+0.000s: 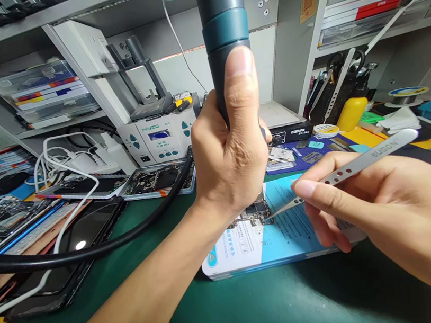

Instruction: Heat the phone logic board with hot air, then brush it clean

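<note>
My left hand (pixel 229 143) is wrapped round the dark grey handle of a hot air gun (pixel 224 21) with a teal ring, thumb pressed along it. The gun stands upright, and its lower end is hidden behind my hand. My right hand (pixel 349 196) pinches silver tweezers (pixel 360 164), which slant down to the left. Their tips meet the lower right edge of a small phone circuit board (pixel 257 210), as far as I can see. That board lies on a blue and white box (pixel 296 225), partly covered by my left hand and wrist.
A black hose (pixel 130 243) and a white cable (pixel 66 217) cross the left side above phone parts (pixel 68 251). Behind stand a hot air station (pixel 164 136) and an opened phone (pixel 157 179). At the right are a tool holder (pixel 333 86) and a yellow bottle (pixel 352 113).
</note>
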The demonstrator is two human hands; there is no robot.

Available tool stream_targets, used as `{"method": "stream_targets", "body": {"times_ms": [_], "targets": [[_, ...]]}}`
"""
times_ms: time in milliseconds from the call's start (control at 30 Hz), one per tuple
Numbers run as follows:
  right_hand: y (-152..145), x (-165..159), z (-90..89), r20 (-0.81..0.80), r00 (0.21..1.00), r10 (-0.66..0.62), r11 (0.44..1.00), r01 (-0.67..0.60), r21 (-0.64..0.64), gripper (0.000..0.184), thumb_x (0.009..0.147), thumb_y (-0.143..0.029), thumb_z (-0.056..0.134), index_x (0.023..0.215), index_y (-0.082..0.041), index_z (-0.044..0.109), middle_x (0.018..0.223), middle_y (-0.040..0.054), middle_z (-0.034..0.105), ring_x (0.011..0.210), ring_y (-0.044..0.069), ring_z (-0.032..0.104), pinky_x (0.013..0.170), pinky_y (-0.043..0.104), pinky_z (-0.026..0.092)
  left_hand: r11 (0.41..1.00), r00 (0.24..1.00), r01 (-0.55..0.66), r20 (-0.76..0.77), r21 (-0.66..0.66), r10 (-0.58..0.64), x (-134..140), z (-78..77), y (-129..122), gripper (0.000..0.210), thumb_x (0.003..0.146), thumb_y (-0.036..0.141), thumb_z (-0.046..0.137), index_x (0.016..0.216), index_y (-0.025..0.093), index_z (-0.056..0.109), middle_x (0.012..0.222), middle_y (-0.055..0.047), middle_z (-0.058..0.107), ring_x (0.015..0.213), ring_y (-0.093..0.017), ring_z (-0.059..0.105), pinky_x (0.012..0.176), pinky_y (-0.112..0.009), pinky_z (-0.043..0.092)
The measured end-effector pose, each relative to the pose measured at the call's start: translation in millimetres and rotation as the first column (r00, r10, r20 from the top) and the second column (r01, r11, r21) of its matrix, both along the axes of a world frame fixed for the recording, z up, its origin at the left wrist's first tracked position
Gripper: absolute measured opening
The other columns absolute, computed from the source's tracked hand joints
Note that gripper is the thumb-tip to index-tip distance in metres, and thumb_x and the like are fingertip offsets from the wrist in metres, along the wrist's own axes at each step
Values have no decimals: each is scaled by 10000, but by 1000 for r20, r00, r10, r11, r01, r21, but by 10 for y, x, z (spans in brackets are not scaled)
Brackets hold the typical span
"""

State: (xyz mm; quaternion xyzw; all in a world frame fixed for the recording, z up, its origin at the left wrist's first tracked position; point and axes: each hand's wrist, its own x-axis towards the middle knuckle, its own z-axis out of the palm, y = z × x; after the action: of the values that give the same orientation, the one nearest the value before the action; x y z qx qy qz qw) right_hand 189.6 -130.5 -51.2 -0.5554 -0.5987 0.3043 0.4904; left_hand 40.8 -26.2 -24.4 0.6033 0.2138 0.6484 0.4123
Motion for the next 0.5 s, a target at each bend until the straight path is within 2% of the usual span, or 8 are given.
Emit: {"method": "stream_targets", "body": {"times_ms": [133, 300, 500], "targets": [[12, -16, 1, -7, 1000, 2, 999, -1, 33, 779, 946, -857, 904, 449, -272, 771, 419, 44, 653, 332, 173, 624, 332, 240, 473, 1000, 1000, -8, -9, -6, 8, -8, 0, 19, 619, 1139, 792, 638, 799, 275, 664, 649, 3, 677, 540, -178, 673, 572, -374, 598], [-1, -18, -1, -7, 1000, 2, 999, -1, 47, 800, 960, -874, 886, 452, -267, 772, 412, 47, 643, 336, 167, 635, 333, 224, 479, 1000, 1000, -20, 3, 2, 20, 1, 0, 52, 728, 1048, 963, 629, 801, 279, 655, 637, 7, 663, 528, -178, 663, 558, -381, 595], [21, -27, 6, 9, 1000, 4, 998, -4, 59, 805, 986, -871, 868, 460, -268, 786, 412, 54, 650, 342, 153, 622, 338, 212, 471, 999, 1000, -22, -20, 30, 23, -43, 7, 56, 768, 1039, 989, 595, 803, 259, 642, 646, 6, 638, 551, -169, 671, 605, -382, 603]]}}
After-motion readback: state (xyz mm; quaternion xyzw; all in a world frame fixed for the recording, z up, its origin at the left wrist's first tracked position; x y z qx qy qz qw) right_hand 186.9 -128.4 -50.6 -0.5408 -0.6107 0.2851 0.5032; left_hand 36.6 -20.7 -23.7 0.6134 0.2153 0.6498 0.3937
